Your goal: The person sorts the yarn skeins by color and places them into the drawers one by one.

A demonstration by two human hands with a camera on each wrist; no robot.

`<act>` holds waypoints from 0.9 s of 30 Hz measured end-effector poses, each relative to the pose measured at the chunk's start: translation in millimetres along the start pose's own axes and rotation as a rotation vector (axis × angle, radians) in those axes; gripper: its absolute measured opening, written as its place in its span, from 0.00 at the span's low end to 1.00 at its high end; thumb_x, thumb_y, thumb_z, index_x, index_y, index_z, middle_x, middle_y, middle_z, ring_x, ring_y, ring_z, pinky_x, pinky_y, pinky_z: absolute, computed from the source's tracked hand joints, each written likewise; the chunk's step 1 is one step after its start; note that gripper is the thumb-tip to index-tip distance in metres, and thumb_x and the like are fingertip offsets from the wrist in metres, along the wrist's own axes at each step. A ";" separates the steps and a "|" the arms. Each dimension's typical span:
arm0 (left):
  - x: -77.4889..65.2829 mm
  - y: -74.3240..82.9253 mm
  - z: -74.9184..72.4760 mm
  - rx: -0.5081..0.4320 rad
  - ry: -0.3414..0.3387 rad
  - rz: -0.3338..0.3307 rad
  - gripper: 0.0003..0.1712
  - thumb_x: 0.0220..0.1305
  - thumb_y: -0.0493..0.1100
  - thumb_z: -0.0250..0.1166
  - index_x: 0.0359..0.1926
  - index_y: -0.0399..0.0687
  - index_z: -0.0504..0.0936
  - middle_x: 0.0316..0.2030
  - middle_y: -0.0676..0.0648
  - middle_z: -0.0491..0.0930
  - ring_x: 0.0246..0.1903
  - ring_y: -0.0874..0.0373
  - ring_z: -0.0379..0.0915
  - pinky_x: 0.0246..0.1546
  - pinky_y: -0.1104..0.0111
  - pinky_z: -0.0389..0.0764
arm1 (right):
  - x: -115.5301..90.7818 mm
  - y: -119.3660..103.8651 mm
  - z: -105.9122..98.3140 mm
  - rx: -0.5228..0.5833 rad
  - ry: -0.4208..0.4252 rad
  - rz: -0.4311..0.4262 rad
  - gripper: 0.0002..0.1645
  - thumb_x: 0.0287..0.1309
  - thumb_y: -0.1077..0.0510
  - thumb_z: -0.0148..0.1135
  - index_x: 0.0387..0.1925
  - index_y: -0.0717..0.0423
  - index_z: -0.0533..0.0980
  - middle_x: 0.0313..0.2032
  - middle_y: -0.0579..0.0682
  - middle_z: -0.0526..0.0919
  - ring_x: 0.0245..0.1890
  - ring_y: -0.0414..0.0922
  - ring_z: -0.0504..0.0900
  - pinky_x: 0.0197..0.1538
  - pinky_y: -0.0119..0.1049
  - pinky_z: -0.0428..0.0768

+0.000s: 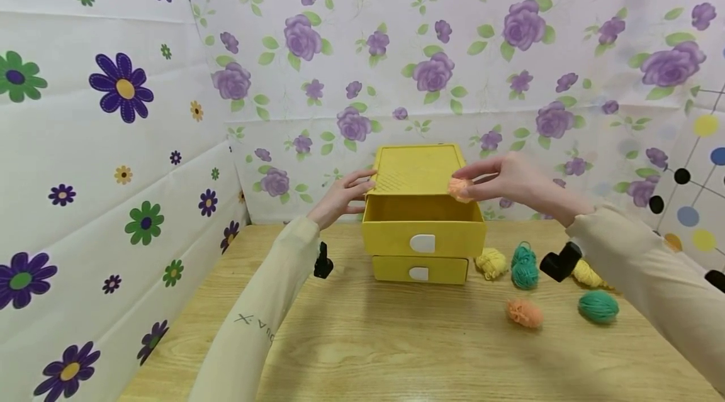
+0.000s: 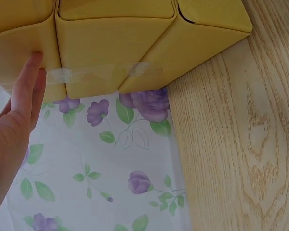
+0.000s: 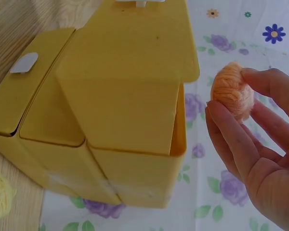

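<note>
By the drawers' [image 1: 396,240] upper right, right hand [image 1: 506,179] pinches orange yarn [image 3: 232,90]; left hand [image 1: 338,198], fingers extended, touches opposite side.

Head view brightly, evenly lit; soft shadows cast on tabletop [image 1: 419,351] in front of yellow drawer unit [image 1: 393,238]. Sleeves [image 1: 651,276] stretched toward edges by wide-angle distortion. Wrist views rendered dimmer, softer.

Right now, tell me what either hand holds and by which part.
The right hand pinches a peach yarn ball by opposite sides; the left hand holds nothing and only touches the yellow drawer unit.
</note>
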State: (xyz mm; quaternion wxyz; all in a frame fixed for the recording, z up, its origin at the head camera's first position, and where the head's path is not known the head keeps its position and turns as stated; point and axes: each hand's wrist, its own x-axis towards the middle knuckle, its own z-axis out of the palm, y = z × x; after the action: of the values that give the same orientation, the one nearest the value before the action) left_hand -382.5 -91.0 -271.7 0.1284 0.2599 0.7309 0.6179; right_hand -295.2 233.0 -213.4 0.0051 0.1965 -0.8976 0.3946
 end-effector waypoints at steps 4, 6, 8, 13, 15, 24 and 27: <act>0.1 0.1 0.6 -0.004 -0.006 0.003 0.29 0.68 0.45 0.51 0.68 0.47 0.57 0.60 0.41 0.61 0.51 0.44 0.64 0.49 0.53 0.68 | 8.9 -6.2 6.6 0.037 -0.036 -0.017 0.27 0.48 0.42 0.66 0.51 0.46 0.77 0.47 0.48 0.77 0.43 0.45 0.76 0.40 0.43 0.73; 0.0 0.1 0.7 -0.006 -0.006 0.004 0.29 0.68 0.45 0.51 0.68 0.47 0.57 0.60 0.41 0.61 0.52 0.43 0.63 0.49 0.52 0.67 | 14.1 -9.8 10.1 0.062 -0.052 -0.035 0.26 0.48 0.44 0.67 0.50 0.48 0.78 0.48 0.49 0.77 0.44 0.46 0.76 0.44 0.44 0.73; -0.2 0.3 0.8 -0.005 -0.002 0.006 0.28 0.68 0.45 0.51 0.67 0.47 0.58 0.59 0.41 0.61 0.51 0.43 0.63 0.49 0.52 0.67 | 19.6 -14.5 13.9 0.068 -0.067 -0.059 0.26 0.49 0.46 0.66 0.50 0.50 0.78 0.49 0.50 0.77 0.45 0.46 0.75 0.47 0.44 0.72; 0.9 -2.2 0.2 -0.002 0.018 0.021 0.28 0.68 0.45 0.52 0.67 0.48 0.59 0.58 0.41 0.63 0.50 0.45 0.65 0.47 0.54 0.70 | 33.4 -26.8 26.2 0.053 -0.098 -0.095 0.25 0.50 0.48 0.67 0.50 0.52 0.78 0.49 0.50 0.77 0.50 0.47 0.72 0.49 0.45 0.71; 4.1 -6.9 -1.1 0.004 0.027 0.026 0.28 0.68 0.46 0.52 0.67 0.49 0.60 0.58 0.41 0.63 0.50 0.45 0.65 0.46 0.55 0.71 | 37.3 -31.0 31.8 0.040 -0.101 -0.101 0.24 0.48 0.48 0.68 0.49 0.51 0.79 0.46 0.48 0.78 0.49 0.46 0.73 0.48 0.44 0.71; 1.6 -1.3 0.6 -0.003 0.017 0.004 0.28 0.68 0.46 0.52 0.67 0.47 0.59 0.58 0.41 0.63 0.49 0.45 0.66 0.46 0.55 0.71 | 47.2 -43.1 49.5 0.079 -0.116 -0.151 0.20 0.50 0.58 0.67 0.47 0.58 0.79 0.44 0.52 0.79 0.41 0.47 0.79 0.45 0.41 0.74; 1.7 -0.2 -0.2 -0.002 0.006 -0.003 0.29 0.68 0.46 0.51 0.67 0.47 0.57 0.59 0.41 0.62 0.50 0.46 0.66 0.47 0.55 0.70 | 50.3 -45.7 53.1 0.060 -0.107 -0.177 0.19 0.51 0.59 0.66 0.47 0.60 0.79 0.42 0.53 0.80 0.42 0.47 0.78 0.44 0.40 0.75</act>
State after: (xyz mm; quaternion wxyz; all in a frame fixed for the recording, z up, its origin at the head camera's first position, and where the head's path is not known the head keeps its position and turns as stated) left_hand -384.1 -90.2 -271.6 0.1276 0.2567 0.7313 0.6189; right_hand -317.6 149.8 -209.4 -0.0140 0.2958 -0.8634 0.4085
